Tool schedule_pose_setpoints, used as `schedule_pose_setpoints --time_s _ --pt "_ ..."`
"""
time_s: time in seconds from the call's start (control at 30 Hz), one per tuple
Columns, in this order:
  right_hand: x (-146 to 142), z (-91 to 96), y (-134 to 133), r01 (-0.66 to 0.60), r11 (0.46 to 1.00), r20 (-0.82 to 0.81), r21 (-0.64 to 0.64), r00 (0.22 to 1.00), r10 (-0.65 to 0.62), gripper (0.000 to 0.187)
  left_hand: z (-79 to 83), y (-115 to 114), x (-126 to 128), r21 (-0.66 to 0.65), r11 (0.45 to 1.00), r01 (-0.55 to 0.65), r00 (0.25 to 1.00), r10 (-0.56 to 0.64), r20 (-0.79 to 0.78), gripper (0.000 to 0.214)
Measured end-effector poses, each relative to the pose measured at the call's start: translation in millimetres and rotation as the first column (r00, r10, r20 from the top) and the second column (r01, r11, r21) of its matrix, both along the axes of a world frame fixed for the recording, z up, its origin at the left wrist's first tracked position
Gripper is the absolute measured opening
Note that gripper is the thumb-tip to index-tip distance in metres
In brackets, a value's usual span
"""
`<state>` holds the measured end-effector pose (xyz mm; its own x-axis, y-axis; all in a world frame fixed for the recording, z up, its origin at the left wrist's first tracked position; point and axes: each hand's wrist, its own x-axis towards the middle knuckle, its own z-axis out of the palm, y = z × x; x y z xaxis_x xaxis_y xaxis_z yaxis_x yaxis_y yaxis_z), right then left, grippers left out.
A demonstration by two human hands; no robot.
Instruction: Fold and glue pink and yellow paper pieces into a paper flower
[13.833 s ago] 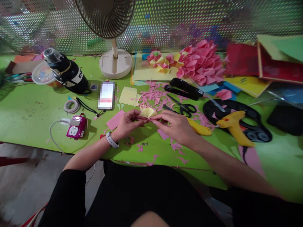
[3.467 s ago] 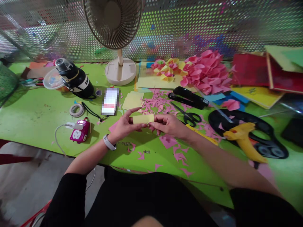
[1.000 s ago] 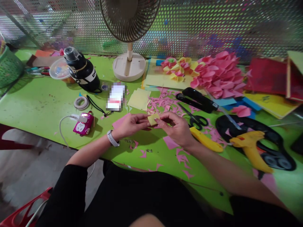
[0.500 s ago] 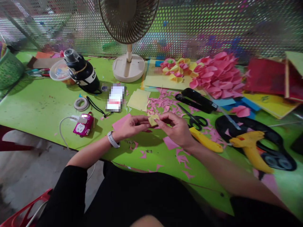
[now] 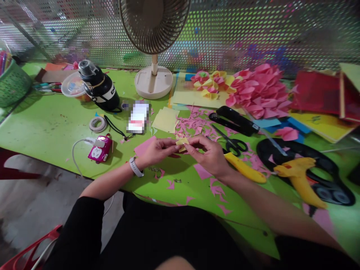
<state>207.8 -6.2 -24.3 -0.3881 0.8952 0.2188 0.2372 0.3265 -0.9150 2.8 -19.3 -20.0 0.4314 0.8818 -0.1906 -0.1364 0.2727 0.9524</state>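
Observation:
A small folded piece of yellow paper (image 5: 182,142) is pinched between both my hands just above the green table (image 5: 45,127). My left hand (image 5: 157,150), with a white watch on its wrist, grips the paper's left side with closed fingers. My right hand (image 5: 209,153) pinches its right side from above. A pink paper sheet (image 5: 142,146) lies under my left hand, and pink paper scraps (image 5: 194,123) are scattered just beyond the hands.
Scissors (image 5: 229,140), a black stapler (image 5: 234,120) and a yellow glue gun (image 5: 298,176) lie to the right. A stack of yellow squares (image 5: 165,119), a phone (image 5: 137,117), tape roll (image 5: 97,123), bottle (image 5: 98,88) and fan (image 5: 154,80) stand behind. Pink paper flowers (image 5: 258,90) sit far right.
The yellow paper went from a long strip to a small folded piece between my fingers. Over the last second my hands stayed together, only shifting their pinch slightly.

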Motion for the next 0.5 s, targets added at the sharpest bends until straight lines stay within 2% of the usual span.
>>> schedule_pose_setpoints --time_s 0.17,0.27,0.37,0.5 --pt "0.3 6.2 1.2 0.061 0.994 -0.026 -0.091 0.998 -0.063 0.024 1.9 0.6 -0.3 -0.017 1.0 0.008 0.999 -0.008 -0.034 0.044" --pt "1.9 8.2 3.2 0.025 0.989 0.059 -0.147 0.998 -0.016 0.03 -0.2 0.1 0.0 0.021 1.0 0.017 0.998 -0.016 -0.068 0.041" --pt "2.3 6.4 3.8 -0.022 0.995 0.113 -0.097 0.993 0.033 0.033 -2.3 -0.3 1.0 0.015 0.999 0.04 0.997 -0.039 -0.066 0.041" --pt "0.3 4.5 1.6 -0.018 1.0 0.096 0.006 0.995 0.017 0.032 0.9 -0.4 1.6 -0.063 0.998 0.03 0.999 -0.032 -0.019 0.043"
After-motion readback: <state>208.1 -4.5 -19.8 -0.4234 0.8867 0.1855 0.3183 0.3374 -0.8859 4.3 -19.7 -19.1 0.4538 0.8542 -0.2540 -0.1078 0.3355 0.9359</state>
